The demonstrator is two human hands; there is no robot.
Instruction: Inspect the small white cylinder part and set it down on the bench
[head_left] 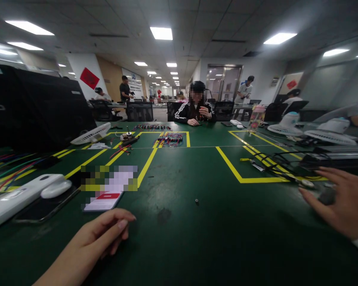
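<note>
- The left hand [100,234] is laid low over the dark green matted worktop [197,246], fingers loosely curled together and nothing held; its fingertips lie just short of a flat white-and-red card [103,200].
- The right hand [335,202] is spread wide, palm down, at the right edge of the view. A small dark grey rounded object [326,196] is seen between its fingers; whether it is gripped or merely covered cannot be told.
- A tiny black ring-shaped part [196,201] lies alone on the bare mat between the two hands, well apart from both. It could be flicked away by a sweeping sleeve or wrist, and against the dark mat it would be hard to find.
- A tangle of black cables [274,161] runs just beyond the right hand, across the yellow tape outline [232,169]. A finger could be snagged in a loop, and what is attached could be dragged.
- A small pale round disc [308,183] sits near the right fingertips and could be knocked among the cables.
- A white oblong device [18,198] rests beside a black phone [44,210] near the left hand; either could be pushed by a careless outward move.
- Another person in a black jacket [193,111] is seated at the far side, well clear.
</note>
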